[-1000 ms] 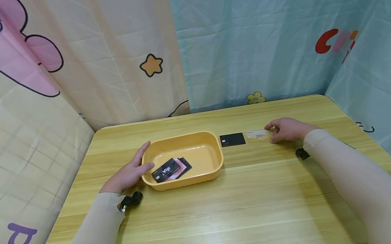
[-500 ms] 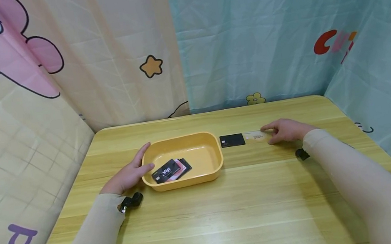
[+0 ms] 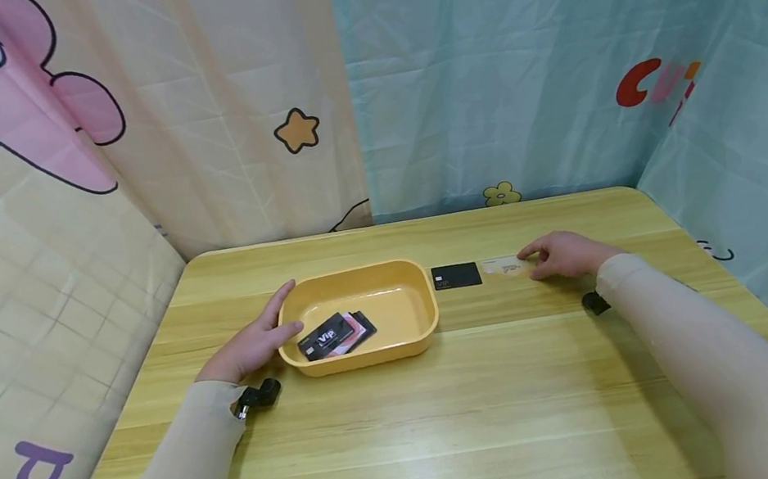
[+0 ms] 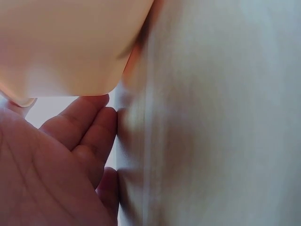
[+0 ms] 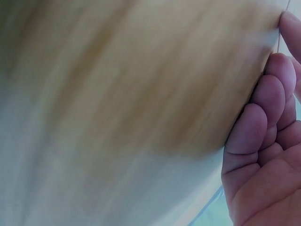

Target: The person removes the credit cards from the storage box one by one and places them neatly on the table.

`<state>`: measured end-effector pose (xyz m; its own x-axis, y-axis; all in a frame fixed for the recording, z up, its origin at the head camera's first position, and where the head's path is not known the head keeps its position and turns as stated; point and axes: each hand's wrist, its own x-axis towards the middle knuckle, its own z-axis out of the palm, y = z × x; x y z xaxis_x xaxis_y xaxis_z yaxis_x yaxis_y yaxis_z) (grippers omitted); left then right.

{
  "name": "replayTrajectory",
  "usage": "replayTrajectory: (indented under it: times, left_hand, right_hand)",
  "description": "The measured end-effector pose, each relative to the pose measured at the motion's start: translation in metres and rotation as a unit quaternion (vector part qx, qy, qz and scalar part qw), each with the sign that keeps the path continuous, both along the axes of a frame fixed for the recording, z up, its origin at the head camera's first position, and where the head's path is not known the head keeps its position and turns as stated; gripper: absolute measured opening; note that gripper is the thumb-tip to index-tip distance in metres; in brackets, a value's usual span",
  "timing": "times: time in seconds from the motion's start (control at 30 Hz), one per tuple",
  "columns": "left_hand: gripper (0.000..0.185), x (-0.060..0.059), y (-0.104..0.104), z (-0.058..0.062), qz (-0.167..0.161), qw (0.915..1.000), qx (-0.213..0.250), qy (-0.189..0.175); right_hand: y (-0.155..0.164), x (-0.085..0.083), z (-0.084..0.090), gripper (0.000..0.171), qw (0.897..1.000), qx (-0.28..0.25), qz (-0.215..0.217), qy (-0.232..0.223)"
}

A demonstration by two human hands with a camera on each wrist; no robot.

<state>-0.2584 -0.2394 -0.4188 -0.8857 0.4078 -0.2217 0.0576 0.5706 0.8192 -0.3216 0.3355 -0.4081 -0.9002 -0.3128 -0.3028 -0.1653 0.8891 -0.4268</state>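
Fingers of my right hand (image 3: 561, 254) have drawn back slightly yet still rest relaxed at the gold card (image 3: 503, 266), unlifted; left hand (image 3: 254, 342) lies open against the tray (image 3: 426, 324).

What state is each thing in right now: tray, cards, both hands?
Yellow tray: upright on the table, holding cards.
Cards in tray: overlapping, VIP card on top.
Black card: flat on table, untouched.
Gold card: flat, right hand at its edge.
Left hand: fingers straight, resting against the tray's side.
Right hand: fingers curled, touching the gold card.
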Motion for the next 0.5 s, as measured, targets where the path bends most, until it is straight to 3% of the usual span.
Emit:
replayTrajectory:
  times: [0.5]
  left_hand:
    - [0.081,-0.0007,-0.0026,-0.0023,-0.004,0.9999,0.01,-0.001]
  right_hand:
    - [0.0007,0.0035,0.0019,0.052,1.0,-0.025,-0.007,-0.008]
